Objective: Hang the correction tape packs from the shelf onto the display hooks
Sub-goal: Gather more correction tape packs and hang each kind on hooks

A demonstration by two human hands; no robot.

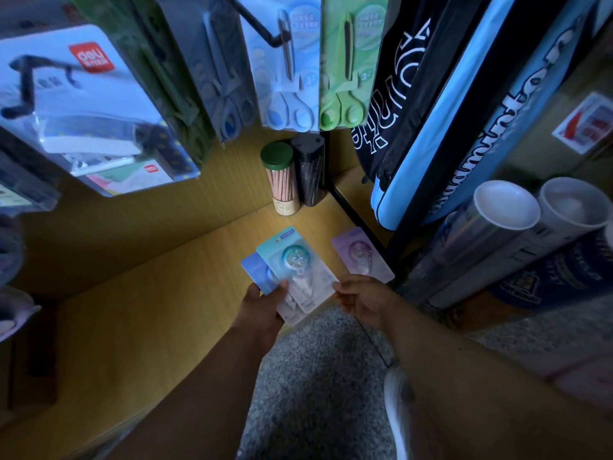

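My left hand [262, 307] grips two stacked correction tape packs over the wooden shelf [149, 310]: a teal pack [293, 260] on top and a blue pack [257, 272] partly hidden beneath it. My right hand [360, 298] touches the teal pack's right edge with its fingertips. A purple pack [361, 255] lies flat on the shelf to the right, apart from both hands. A black display hook [262, 28] juts out above, among hanging scissors packs.
Two pencil tubes [292, 175] stand at the shelf's back corner. Blue and green scissors packs [318, 68] and a stapler pack [83, 104] hang overhead. Bags [447, 111] and rolled paper tubes [507, 227] crowd the right. Grey speckled floor lies below.
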